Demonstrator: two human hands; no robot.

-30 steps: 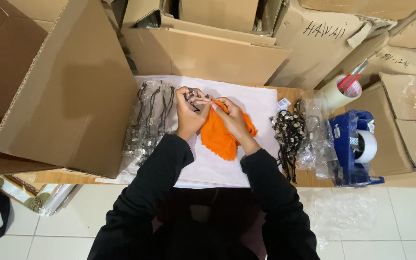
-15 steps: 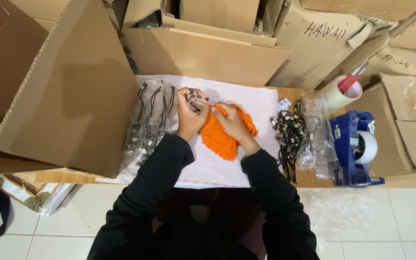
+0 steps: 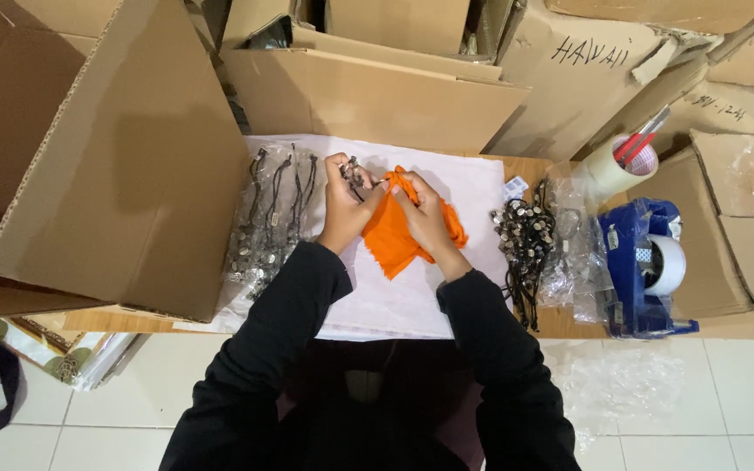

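My left hand grips a small dark beaded piece with metal studs, held above the white paper on the table. My right hand is closed on an orange cloth, pressing it against the piece. The cloth hangs down between both hands onto the paper. Left of my hands lies a pile of bagged studded cords. A heap of loose studded cords sits to the right.
A large open cardboard flap rises at the left. More cardboard boxes stand behind the table. At the right are a blue tape dispenser, a tape roll holding red pens and clear plastic bags.
My right hand has shifted slightly with the orange cloth, rubbing along the piece. My left hand has stayed in place.
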